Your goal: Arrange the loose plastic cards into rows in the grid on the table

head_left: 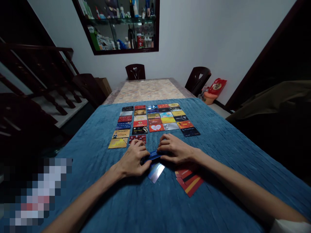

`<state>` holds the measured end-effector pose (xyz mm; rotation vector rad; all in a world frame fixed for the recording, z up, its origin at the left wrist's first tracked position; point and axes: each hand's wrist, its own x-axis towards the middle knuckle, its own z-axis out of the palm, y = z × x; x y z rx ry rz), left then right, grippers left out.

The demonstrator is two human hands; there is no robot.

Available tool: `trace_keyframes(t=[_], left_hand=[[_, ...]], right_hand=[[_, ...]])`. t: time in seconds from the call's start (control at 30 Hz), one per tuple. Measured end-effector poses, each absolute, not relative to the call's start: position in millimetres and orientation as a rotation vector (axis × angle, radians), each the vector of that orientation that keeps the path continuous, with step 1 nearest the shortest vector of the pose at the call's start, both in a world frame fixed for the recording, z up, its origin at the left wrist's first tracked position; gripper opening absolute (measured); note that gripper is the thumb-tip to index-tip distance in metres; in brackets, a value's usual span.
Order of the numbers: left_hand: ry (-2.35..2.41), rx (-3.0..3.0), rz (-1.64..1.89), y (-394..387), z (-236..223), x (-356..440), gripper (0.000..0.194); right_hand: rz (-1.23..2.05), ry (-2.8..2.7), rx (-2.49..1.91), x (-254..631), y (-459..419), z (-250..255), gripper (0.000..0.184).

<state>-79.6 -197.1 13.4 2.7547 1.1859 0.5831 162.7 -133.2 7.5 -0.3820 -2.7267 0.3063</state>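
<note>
Between my two hands is a blue card (154,155), low over the tablecloth. My left hand (136,158) pinches its left end, and my right hand (176,149) grips its right end. Just below lies a silvery, shiny card (156,172), partly covered by the blue one. Several red cards (190,181) are fanned out under and beside my right forearm, some hidden by it. Beyond my hands, plastic cards are laid in columns, among them a white-heart card (156,127), a yellow card (118,143) and a dark card (190,131). My left fingers overlap a dark red card (137,139).
A blue cloth (97,129) covers the near part of the table; its patterned top (145,90) shows at the far end. Dark chairs (198,79) stand around it. Behind are a wall cabinet (126,32) with bottles and a red bag (218,86). A railing rises at left.
</note>
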Motion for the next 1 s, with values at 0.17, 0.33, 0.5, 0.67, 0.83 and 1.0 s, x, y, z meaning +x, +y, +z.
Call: trace_keyframes(t=[0.17,0.33,0.5,0.67,0.83,1.0], left_hand=[[1.218,2.701,0.722,-192.4,12.1,-82.9,0.019],[1.238,2.686,0.825,-187.9,8.9,-85.6,0.022],[1.265,2.688,0.856,-184.2,2.9,-89.2,0.021],[1.265,2.687,0.841,-181.7,-0.1,-90.8,0.023],[1.291,2.721,0.807,-180.6,-1.1,-91.8,0.023],[1.338,2.778,0.790,-179.8,-4.8,-92.4,0.023]], right_hand=[[0.203,-2.617,-0.394,160.5,-126.9,-3.7,0.018],[0.103,-2.526,-0.475,158.2,-122.8,-15.0,0.021],[0.026,-2.492,-0.548,155.3,-122.8,-21.5,0.023],[-0.042,-2.490,-0.560,152.4,-124.3,-23.0,0.024],[-0.087,-2.497,-0.581,151.0,-124.5,-25.3,0.025],[-0.092,-2.550,-0.658,149.8,-124.9,-30.4,0.035]])
